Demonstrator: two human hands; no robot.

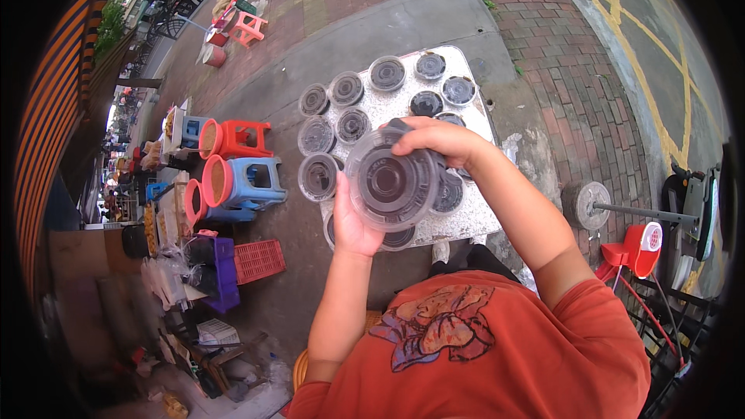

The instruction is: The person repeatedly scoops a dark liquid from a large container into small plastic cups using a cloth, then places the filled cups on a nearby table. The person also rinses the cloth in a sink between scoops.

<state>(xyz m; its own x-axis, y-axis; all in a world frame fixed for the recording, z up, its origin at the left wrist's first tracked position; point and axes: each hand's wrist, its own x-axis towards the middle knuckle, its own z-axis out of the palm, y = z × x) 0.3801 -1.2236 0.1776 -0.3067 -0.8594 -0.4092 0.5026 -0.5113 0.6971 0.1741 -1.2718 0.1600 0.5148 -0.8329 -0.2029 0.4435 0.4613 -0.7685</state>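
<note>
Up close, a round transparent plastic bowl (pixel 391 186) with a lid and dark contents is tilted so that its lid faces me. My left hand (pixel 358 224) grips its lower left side, thumb along the rim. On the upper right, my right hand (pixel 439 141) holds the rim, with fingers curled over the top edge and partly hidden. Beneath the bowl stands a speckled white table (pixel 396 93). Several similar lidded bowls with dark contents stand on it, among them one at the left edge (pixel 320 176) and one at the far corner (pixel 430 65). My hands and the held bowl hide some of them.
Left of the table, pink basins (pixel 217 179) rest by blue and red plastic stools (pixel 251 137). A red crate (pixel 259 262) lies beside a purple crate (pixel 218 279). To the right are a round concrete base with a pole (pixel 588 205) and a red-and-white device (pixel 640 249).
</note>
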